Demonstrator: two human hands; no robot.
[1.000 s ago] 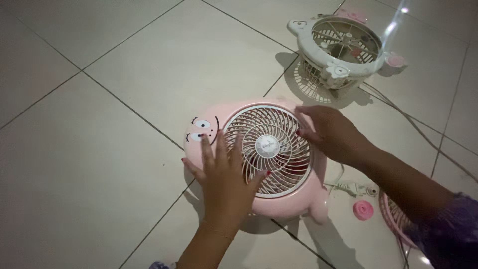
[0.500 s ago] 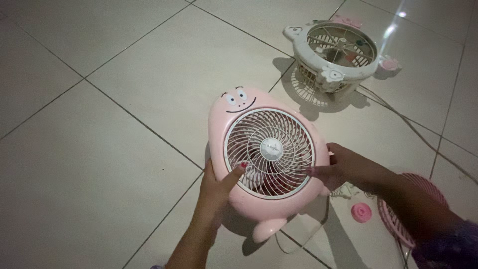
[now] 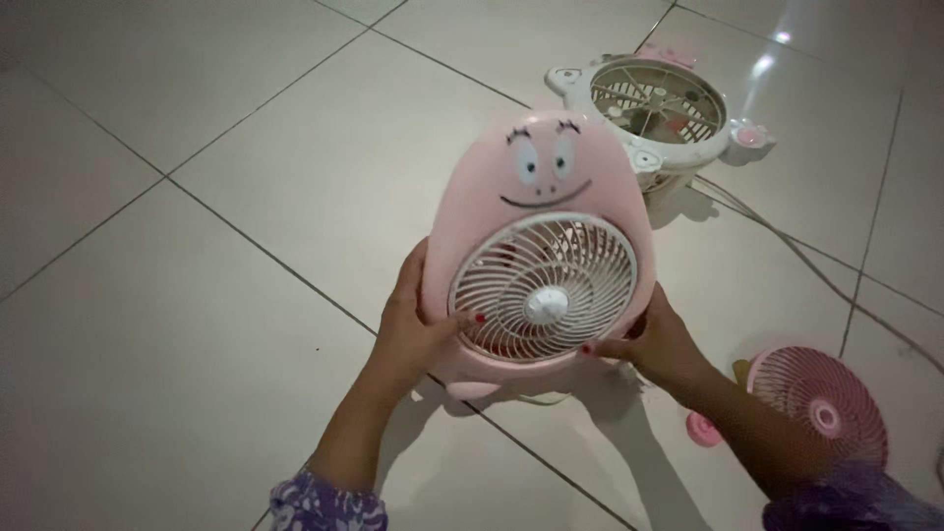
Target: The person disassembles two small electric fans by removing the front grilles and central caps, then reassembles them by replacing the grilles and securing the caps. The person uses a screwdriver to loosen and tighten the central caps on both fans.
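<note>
Head view: left hand (image 3: 408, 329) and right hand (image 3: 654, 344) grip the pink fan (image 3: 536, 206), maybe lifted off the floor (image 3: 197, 295).

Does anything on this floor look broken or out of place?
Yes. The white fan lies face up on the tiled floor with no front grille, its inside exposed. A loose pink grille and a small pink cap lie apart at the right. The pink fan held upright in both hands looks whole.

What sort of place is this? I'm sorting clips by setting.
Probably a home floor used for fan repair: pale floor tiles, a pink fan held in both hands, a white fan opened up, a loose pink grille.
</note>
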